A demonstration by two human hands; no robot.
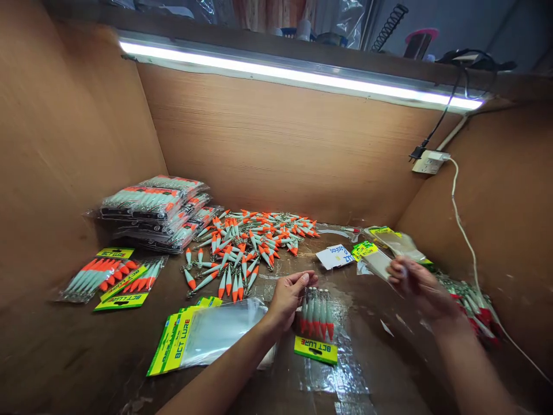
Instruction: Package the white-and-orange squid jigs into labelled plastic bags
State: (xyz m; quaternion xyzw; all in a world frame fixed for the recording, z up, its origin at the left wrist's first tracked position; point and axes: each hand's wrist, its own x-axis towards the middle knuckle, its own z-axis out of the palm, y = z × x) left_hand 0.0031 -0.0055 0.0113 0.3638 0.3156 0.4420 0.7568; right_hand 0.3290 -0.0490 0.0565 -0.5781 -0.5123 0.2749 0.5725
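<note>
My left hand [290,297] is closed, thumb and fingers pinching the far end of a clear bag of fishing lures [317,317]. Several pale lures with orange-red tips lie side by side in it, above a yellow-green header card [315,349] turned towards me. My right hand [417,285] is blurred, its fingers curled in beside some flat clear bags with yellow-green headers [375,258]. Whatever it may hold is too small or smeared to make out. Left of my left forearm lies a fanned stack of flat clear header bags [216,331].
Loose orange-tipped lures [242,248] are heaped at the back. Stacked bulk packs [151,202] stand back left, with filled header packs [116,276] before them. A handwritten card [334,256] lies near the middle. More lures [470,305] and a hanging white cord [462,219] are at right.
</note>
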